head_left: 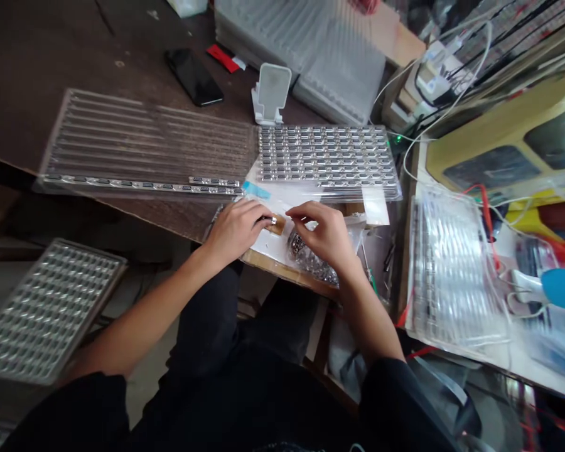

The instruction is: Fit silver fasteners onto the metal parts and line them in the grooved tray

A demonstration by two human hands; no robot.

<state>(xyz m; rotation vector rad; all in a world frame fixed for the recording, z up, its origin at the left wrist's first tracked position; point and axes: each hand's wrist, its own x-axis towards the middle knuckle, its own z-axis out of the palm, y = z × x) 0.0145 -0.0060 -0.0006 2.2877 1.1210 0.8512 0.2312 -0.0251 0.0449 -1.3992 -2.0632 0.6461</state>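
Note:
My left hand is closed, pinching a small metal-shelled connector between thumb and fingertips. Just right of it, my right hand has thumb and forefinger pressed together; whatever they hold is too small to make out. Below the right hand lies a clear plastic bag of small shiny metal parts. A brownish block sits on the white work surface under the fingers. Beyond the hands, a clear tray carries rows of similar connectors. A ribbed clear tray to its left has connectors along its near edge.
A black phone and a white phone stand are behind the trays. Stacked clear trays rise at the back. Another filled tray is low at the left. At right are more trays and white cables.

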